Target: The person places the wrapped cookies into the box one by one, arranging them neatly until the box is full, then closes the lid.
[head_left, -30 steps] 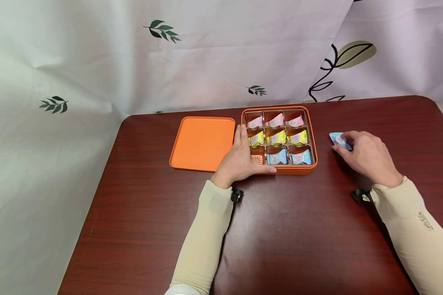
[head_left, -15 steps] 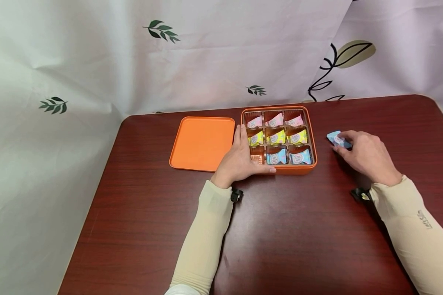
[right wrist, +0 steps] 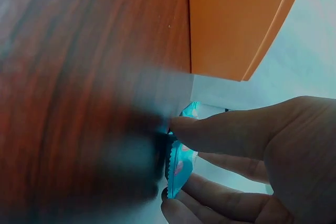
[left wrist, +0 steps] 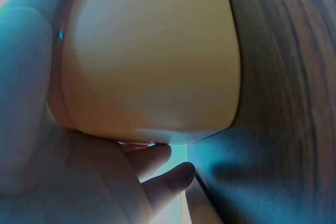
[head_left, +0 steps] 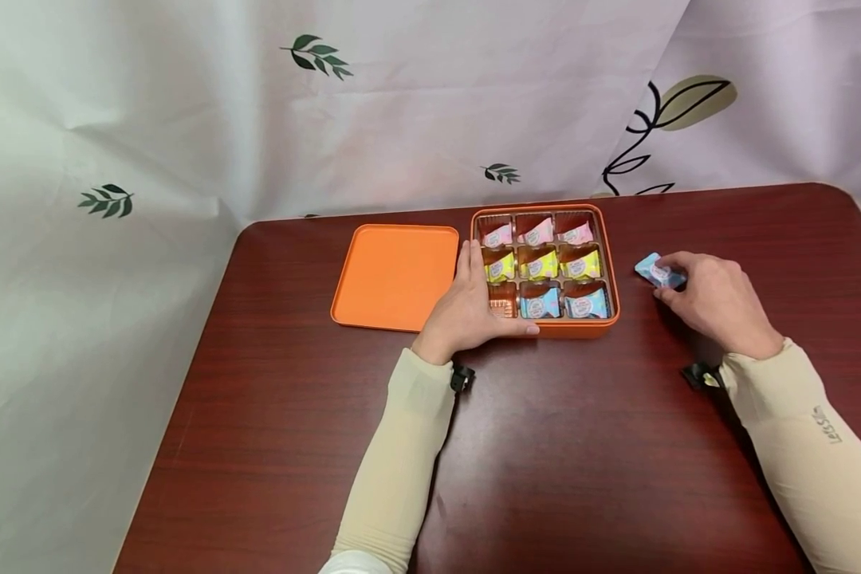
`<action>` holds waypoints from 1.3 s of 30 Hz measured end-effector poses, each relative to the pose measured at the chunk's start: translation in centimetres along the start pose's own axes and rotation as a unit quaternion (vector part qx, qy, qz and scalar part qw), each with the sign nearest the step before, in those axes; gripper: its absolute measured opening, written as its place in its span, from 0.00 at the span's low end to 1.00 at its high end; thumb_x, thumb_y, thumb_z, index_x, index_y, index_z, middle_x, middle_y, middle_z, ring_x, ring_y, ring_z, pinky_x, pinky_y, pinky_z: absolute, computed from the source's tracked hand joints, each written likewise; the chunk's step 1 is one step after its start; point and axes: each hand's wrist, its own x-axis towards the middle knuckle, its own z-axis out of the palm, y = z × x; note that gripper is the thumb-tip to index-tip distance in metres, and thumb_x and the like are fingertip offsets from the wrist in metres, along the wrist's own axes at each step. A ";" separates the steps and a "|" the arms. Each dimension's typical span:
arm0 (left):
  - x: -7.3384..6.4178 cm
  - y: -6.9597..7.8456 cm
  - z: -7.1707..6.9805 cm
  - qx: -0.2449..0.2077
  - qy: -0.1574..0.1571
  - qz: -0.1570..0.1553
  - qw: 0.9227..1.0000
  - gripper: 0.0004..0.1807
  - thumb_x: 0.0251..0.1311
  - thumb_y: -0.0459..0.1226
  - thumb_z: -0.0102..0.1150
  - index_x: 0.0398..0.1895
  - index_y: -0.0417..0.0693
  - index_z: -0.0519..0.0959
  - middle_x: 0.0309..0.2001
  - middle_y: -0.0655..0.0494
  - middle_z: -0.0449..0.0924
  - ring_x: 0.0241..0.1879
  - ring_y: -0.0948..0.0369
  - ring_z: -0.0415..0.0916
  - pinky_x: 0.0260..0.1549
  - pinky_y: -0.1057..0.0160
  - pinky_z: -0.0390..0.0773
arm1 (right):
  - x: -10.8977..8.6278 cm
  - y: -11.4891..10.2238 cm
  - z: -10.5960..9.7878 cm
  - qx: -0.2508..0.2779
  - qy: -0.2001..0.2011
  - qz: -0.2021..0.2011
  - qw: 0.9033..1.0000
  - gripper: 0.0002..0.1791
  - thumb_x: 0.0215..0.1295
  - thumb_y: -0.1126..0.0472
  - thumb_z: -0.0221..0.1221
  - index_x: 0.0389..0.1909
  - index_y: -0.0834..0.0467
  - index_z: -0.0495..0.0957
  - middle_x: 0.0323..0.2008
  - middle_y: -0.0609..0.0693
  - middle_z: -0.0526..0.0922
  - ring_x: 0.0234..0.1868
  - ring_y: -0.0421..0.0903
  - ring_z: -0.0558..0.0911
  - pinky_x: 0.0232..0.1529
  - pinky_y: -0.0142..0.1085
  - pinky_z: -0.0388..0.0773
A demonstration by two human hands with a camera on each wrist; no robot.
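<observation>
On the table stands an orange box (head_left: 577, 329) with a divided tray of wrapped candies in pink, yellow (head_left: 540, 265) and blue rows. The front left compartment (head_left: 503, 303) holds no candy. My left hand (head_left: 462, 315) rests along the box's left side, fingers straight, thumb lying along the front edge. In the left wrist view the palm and thumb lie against the orange wall (left wrist: 152, 61). To the right of the box, my right hand (head_left: 721, 303) pinches a blue wrapped candy (right wrist: 181, 163) between thumb and fingers, close to the tabletop.
An orange lid (head_left: 395, 275) lies flat, inner side up, just left of the box. Behind the dark red wooden table (head_left: 545, 446) hangs a pale curtain (head_left: 402, 104) with leaf prints, also running along the left side.
The blue candy has turned slightly in my right hand, its free end shifting a little left. My left hand and the box stay put.
</observation>
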 end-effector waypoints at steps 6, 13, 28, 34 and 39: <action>0.1 0.1 -0.1 0.000 0.002 -0.003 1.000 0.83 0.37 0.72 0.72 0.79 0.52 0.22 0.80 0.53 0.18 0.74 0.51 0.59 0.50 0.57 0.80 | 0.0 0.0 0.0 -0.001 0.001 -0.002 1.000 0.21 0.58 0.65 0.66 0.53 0.67 0.79 0.40 0.71 0.82 0.33 0.63 0.78 0.33 0.56 0.71; 0.0 0.1 -0.1 0.003 -0.001 -0.005 1.000 0.83 0.37 0.72 0.71 0.79 0.53 0.21 0.80 0.53 0.17 0.74 0.51 0.57 0.52 0.56 0.79 | 0.0 0.0 0.0 -0.005 0.005 -0.010 1.000 0.21 0.58 0.65 0.66 0.52 0.67 0.79 0.39 0.71 0.83 0.31 0.62 0.78 0.30 0.53 0.72; 0.1 0.1 -0.1 0.000 -0.001 0.002 1.000 0.83 0.37 0.72 0.72 0.79 0.50 0.22 0.80 0.55 0.17 0.78 0.53 0.46 0.58 0.55 0.75 | -0.2 0.1 0.0 -0.001 0.026 -0.014 1.000 0.20 0.56 0.66 0.65 0.51 0.66 0.81 0.38 0.69 0.83 0.29 0.61 0.77 0.29 0.52 0.70; 0.0 0.1 -0.1 -0.004 -0.002 0.000 1.000 0.83 0.37 0.72 0.72 0.79 0.50 0.22 0.80 0.56 0.16 0.78 0.54 0.44 0.58 0.55 0.75 | -0.1 -0.1 0.0 0.005 0.029 -0.009 1.000 0.20 0.56 0.66 0.64 0.52 0.67 0.80 0.39 0.69 0.83 0.30 0.61 0.76 0.30 0.51 0.68; -0.1 0.1 -0.1 -0.007 -0.002 -0.002 1.000 0.83 0.37 0.72 0.72 0.79 0.50 0.22 0.80 0.54 0.18 0.79 0.56 0.40 0.60 0.55 0.73 | -0.2 -0.2 -0.1 0.011 0.034 -0.005 0.999 0.20 0.57 0.65 0.64 0.51 0.67 0.80 0.37 0.67 0.84 0.31 0.61 0.77 0.31 0.51 0.69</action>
